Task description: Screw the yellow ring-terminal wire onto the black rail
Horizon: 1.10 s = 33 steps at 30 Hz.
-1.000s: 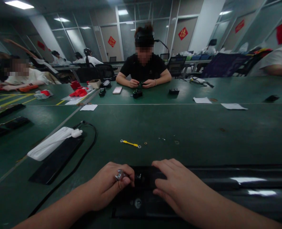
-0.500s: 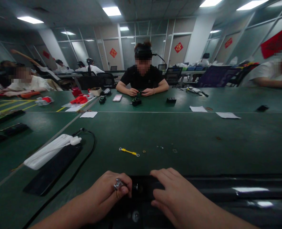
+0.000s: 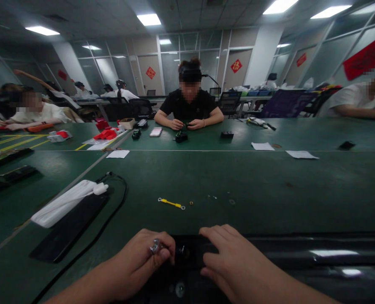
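A long glossy black part [image 3: 289, 253] lies along the near edge of the table. My left hand [image 3: 149, 257] is closed at its left end, with a shiny metal piece [image 3: 156, 246] showing between the fingers; what else the fingers hold is hidden. Beside those fingertips is a dark round fitting [image 3: 183, 251], and a round metal screw head [image 3: 180, 289] shows lower down. My right hand [image 3: 227, 255] rests on the black part with its fingers spread. Beyond the hands lie a yellow cable with ring ends [image 3: 171, 203] and a small brass nut [image 3: 191, 203].
At left are a white power strip [image 3: 63, 203], a dark slab [image 3: 69, 230] and a black cable [image 3: 108, 226]. Across the green table [image 3: 251, 181], a person in black [image 3: 189, 103] handles small parts. White papers [image 3: 302, 155] lie farther off.
The view has tilted up very slightly. Both hands stay almost where they were, with only slight finger movement at the left hand.
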### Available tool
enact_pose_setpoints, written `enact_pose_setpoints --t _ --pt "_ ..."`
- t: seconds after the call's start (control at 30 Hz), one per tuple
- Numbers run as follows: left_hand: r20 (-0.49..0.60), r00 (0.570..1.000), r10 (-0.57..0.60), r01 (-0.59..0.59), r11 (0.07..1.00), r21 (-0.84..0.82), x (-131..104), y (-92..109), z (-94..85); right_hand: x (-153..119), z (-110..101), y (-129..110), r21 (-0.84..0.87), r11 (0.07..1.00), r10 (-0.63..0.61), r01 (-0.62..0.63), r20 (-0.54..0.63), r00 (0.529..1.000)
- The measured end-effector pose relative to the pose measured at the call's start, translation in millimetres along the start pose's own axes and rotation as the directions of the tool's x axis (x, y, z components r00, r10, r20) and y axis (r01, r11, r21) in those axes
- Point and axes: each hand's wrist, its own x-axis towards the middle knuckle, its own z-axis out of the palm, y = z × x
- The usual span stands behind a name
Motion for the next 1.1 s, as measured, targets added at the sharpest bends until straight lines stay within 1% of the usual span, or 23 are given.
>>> enact_pose_setpoints --t 0.33,0.5,0.8,0.97,1.1 --pt "0.002 1.0 -0.015 0.015 1.0 0.011 0.6 0.2 0.6 0.6 -2.9 -1.6 -0.01 1.0 -0.008 0.008 -0.002 1.0" --pt "-0.027 1.0 0.009 -0.009 1.0 0.006 1.0 1.1 0.7 0.9 -3.1 -1.6 -0.006 1.0 0.01 -0.009 0.008 1.0" --pt "-0.025 1.0 0.013 -0.012 1.0 0.018 1.4 2.8 -0.5 0.8 -3.4 -1.8 -0.003 1.0 0.012 -0.012 0.015 1.0" --pt "-0.019 1.0 0.019 -0.019 1.0 -0.001 1.1 0.7 -0.2 0.8 -2.2 -0.2 -0.013 1.0 -0.001 0.001 -0.002 1.0" --pt "-0.003 1.0 0.02 -0.02 1.0 0.003 0.3 -1.2 0.2 0.9 -3.3 -1.2 -0.023 1.0 -0.006 0.006 0.011 1.0"
